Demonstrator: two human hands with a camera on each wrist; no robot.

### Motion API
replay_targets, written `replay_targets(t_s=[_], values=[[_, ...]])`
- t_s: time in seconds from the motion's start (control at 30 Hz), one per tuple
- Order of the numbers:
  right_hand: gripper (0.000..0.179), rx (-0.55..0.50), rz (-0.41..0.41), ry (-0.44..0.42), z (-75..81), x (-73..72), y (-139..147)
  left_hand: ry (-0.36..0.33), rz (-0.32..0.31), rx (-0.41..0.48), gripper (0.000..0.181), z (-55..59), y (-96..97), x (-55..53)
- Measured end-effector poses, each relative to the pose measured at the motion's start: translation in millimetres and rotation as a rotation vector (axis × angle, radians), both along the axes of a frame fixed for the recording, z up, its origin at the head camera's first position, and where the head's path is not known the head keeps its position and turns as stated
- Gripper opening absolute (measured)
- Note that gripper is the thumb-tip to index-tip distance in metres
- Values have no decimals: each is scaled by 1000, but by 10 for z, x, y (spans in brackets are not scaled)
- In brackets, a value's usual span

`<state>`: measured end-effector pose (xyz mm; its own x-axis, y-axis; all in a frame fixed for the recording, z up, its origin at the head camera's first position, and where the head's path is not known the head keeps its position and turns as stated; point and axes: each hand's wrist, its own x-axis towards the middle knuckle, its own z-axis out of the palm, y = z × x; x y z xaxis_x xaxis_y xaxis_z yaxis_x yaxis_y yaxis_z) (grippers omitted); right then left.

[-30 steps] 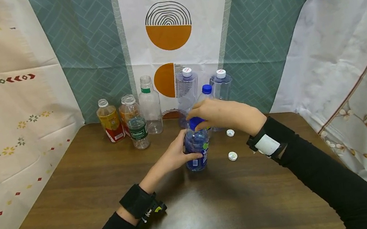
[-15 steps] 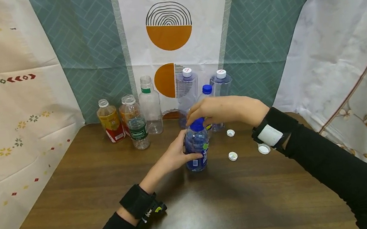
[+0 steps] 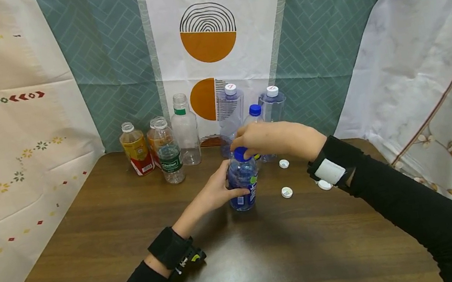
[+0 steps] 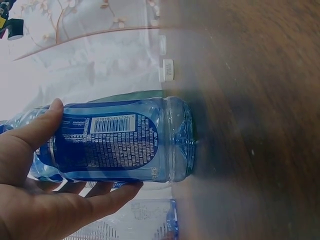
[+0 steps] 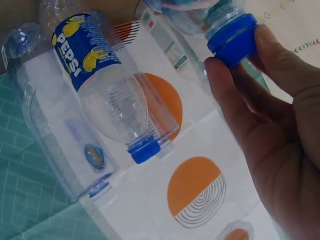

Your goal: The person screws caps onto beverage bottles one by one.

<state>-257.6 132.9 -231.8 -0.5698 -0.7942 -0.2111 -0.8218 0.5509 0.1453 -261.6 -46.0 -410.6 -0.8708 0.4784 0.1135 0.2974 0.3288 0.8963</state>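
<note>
Gripping the bottle, upright on the table, the left hand curls round its body; the right hand pinches the cap. Should the left hold slacken, twisting could spin or topple it.

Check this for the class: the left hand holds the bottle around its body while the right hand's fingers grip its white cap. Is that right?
Not quite: the cap is blue, not white, as the right wrist view shows. The left hand does hold the bottle around its body, and the right hand does grip the cap.
</note>
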Motion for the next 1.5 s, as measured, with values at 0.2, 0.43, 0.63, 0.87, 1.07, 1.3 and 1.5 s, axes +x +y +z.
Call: replay_targets(t_s=[0.2, 0.43, 0.63, 0.87, 1.07, 1.3, 1.5], values=[[37, -29, -48, 124, -125, 51, -31, 16, 21, 6, 82, -2, 20, 12], [33, -133, -99, 141, -194, 77, -27, 22, 23, 12, 82, -8, 25, 30], [37, -133, -20, 89, -159, 44, 32, 13, 8, -3, 84, -26, 22, 46], [47, -107, 118, 4, -67, 13, 185, -2, -30, 38, 85, -29, 12, 20], [56, 16, 231, 163, -57, 7, 230, -1, -40, 58, 86, -33, 13, 1], [44, 0, 261, 148, -83, -60, 206, -1, -17, 29, 84, -15, 24, 15], [42, -24, 268, 136, -92, -88, 205, 5, -1, 7, 83, 11, 26, 38]])
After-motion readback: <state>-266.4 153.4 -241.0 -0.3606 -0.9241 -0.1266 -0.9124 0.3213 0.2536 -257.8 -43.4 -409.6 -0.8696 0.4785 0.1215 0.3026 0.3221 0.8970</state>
